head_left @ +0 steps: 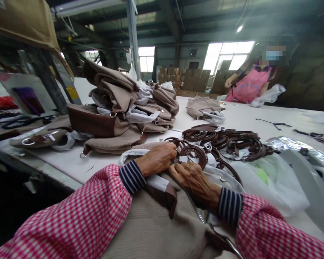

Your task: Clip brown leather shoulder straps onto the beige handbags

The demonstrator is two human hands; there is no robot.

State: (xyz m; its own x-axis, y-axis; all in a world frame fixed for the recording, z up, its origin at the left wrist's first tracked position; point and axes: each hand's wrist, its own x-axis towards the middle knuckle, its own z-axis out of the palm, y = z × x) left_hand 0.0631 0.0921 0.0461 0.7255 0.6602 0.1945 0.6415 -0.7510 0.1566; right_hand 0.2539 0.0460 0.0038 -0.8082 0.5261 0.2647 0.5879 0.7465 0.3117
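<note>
My left hand (157,159) and my right hand (193,182) meet over a coiled brown leather strap (194,155) with a metal fitting. My left fingers curl around a loop of the strap. My right fingertips lie beside it, and what they press is hidden. A beige ribbed handbag (153,230) with a metal zip lies across my lap beneath both hands. A heap of brown straps (221,141) with small white tags lies just beyond my hands on the white table (70,162).
Stacked beige-and-brown handbags (118,111) with metal rings stand to the left. Another bag (203,107) lies farther along. A white plastic bag (270,183) and a foil bag (294,145) are on the right. A person in a pink apron (248,85) works at the far end, before cardboard boxes (196,81).
</note>
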